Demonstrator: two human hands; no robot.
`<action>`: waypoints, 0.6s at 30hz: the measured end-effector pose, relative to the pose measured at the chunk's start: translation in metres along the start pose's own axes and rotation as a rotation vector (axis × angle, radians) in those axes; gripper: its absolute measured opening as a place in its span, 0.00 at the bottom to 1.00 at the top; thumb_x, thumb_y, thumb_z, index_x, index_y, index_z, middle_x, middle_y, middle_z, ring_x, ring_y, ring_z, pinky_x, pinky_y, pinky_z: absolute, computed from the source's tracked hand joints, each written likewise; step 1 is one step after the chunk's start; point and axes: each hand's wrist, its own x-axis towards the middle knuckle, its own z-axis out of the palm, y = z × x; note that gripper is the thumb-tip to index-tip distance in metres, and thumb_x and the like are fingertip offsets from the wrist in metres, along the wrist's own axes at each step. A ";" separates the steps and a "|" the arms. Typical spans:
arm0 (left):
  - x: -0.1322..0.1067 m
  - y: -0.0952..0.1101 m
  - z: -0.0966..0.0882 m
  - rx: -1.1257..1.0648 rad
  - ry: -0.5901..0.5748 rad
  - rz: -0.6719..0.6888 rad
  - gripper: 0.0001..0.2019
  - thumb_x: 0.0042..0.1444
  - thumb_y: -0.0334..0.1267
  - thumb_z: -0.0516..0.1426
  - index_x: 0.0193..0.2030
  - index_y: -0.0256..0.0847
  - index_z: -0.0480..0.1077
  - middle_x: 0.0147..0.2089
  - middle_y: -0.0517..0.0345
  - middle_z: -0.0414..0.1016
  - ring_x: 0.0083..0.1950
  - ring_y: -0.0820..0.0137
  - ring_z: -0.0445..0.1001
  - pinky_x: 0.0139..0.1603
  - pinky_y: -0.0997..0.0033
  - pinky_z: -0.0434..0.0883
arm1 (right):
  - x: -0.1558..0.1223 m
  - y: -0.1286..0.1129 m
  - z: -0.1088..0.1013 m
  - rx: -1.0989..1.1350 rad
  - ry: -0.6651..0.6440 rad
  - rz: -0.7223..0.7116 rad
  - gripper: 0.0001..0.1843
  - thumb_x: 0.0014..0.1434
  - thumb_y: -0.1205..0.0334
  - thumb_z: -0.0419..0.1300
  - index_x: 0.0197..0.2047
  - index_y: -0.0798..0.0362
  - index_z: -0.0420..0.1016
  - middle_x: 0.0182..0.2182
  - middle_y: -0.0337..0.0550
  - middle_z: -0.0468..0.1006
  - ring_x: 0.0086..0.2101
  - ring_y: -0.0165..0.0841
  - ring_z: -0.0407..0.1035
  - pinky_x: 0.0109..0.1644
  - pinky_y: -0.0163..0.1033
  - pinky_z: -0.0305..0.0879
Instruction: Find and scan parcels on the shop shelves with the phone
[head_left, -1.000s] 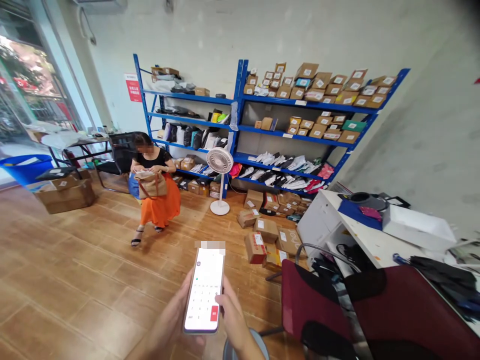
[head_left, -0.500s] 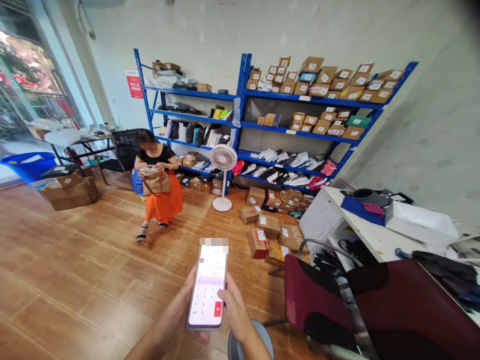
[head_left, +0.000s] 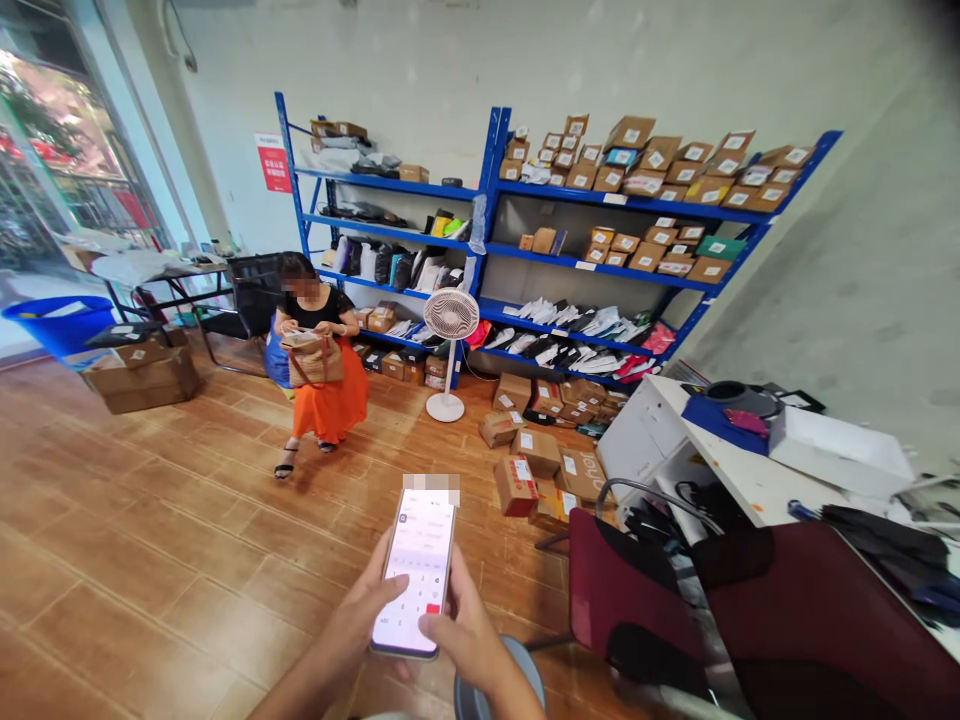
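I hold a smartphone (head_left: 416,560) upright in front of me, its lit screen showing a number keypad. My left hand (head_left: 358,618) grips its left edge, the thumb lying across the lower screen. My right hand (head_left: 461,635) cups the right edge and bottom, its thumb resting on the screen near a red key. Both forearms come up from the bottom of the view.
A dark red chair (head_left: 720,620) stands right of me beside a white desk (head_left: 739,480) with clutter. Cardboard boxes (head_left: 540,460) lie on the wooden floor before blue shelving (head_left: 600,260). A standing fan (head_left: 448,335) and a seated person in an orange skirt (head_left: 319,360) are ahead.
Both thumbs have moved onto the lower part of the screen. The phone sits slightly higher and closer in view, and the view has shifted a little to the left.
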 end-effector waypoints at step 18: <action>-0.001 0.015 -0.016 -0.086 -0.236 -0.055 0.54 0.38 0.23 0.51 0.69 0.53 0.25 0.57 0.51 0.69 0.41 0.59 0.75 0.27 0.69 0.76 | 0.014 -0.007 0.010 0.061 0.182 0.059 0.25 0.46 0.60 0.57 0.51 0.53 0.67 0.44 0.43 0.79 0.42 0.41 0.70 0.42 0.43 0.63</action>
